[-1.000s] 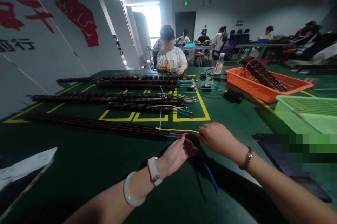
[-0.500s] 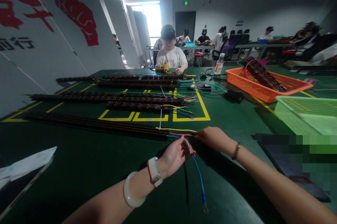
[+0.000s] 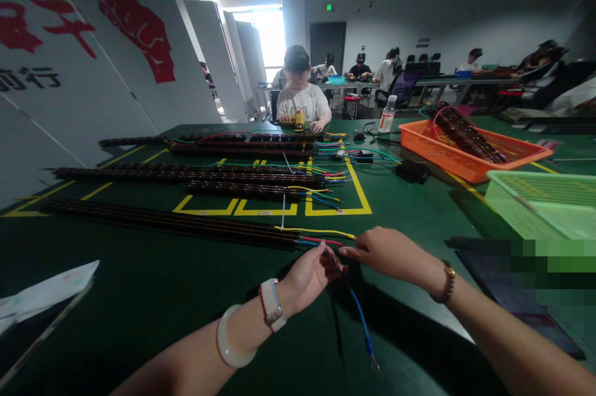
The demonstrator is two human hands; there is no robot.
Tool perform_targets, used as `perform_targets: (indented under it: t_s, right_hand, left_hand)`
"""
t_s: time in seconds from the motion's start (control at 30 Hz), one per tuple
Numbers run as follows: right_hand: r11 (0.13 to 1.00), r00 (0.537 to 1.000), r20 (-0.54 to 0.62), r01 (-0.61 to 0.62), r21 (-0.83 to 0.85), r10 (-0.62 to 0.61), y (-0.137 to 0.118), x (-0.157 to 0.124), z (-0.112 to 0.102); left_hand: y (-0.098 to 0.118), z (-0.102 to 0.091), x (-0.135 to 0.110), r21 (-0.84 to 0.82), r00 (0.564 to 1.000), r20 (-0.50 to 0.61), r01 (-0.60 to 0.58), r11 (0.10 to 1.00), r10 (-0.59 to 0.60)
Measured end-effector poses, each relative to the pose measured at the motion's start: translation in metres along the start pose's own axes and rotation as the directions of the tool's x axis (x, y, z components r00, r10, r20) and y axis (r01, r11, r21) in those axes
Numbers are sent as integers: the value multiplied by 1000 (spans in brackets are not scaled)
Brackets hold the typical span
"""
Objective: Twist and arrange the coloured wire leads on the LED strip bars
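My left hand (image 3: 311,275) pinches the blue wire (image 3: 361,315) close to where it leaves the nearest long dark strip (image 3: 177,222). The wire's free end hangs toward me and ends in a small metal tip. My right hand (image 3: 388,252) lies just to the right, fingers pressed together at the wire ends beside the left fingertips; what they grip is too small to make out. A yellow wire (image 3: 321,232) and a red wire (image 3: 326,239) run from the same strip end on the green table (image 3: 139,297).
More long dark strips (image 3: 195,175) with coloured leads lie inside yellow floor-tape boxes. An orange basket (image 3: 465,154) of strips and a green basket (image 3: 540,200) stand at the right. A dark tablet (image 3: 503,287) lies near my right arm. A person sits across the table; others work behind.
The blue wire's free end has swung a little right and its tip now points toward me. My right hand has shifted left, back to the left fingertips.
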State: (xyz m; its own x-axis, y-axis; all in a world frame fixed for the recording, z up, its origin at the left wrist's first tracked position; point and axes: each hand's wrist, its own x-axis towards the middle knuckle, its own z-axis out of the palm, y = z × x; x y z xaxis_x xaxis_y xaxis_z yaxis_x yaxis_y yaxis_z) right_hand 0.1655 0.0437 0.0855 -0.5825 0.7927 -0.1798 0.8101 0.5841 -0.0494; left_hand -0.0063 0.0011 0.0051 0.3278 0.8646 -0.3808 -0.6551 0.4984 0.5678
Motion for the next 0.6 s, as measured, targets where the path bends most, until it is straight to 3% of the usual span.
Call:
perform_targets:
  t_s: [0.13,0.27,0.47,0.6]
  right_hand:
    - [995,995,6,100,25,-100,-20,-18,-4]
    - [991,991,12,135,-22,-134,-33,-27,-1]
    - [987,994,-15,108,-121,-111,-27,-26,1]
    - [983,988,-75,123,-134,-134,-19,-25,0]
  left_hand:
    - [1,1,-1,10,997,-23,67,998,-67]
    - [1,1,-1,2,999,5,37,999,-37]
    - [3,1,1,5,997,53,60,998,-60]
    - [4,4,-2,105,994,92,46,993,-56]
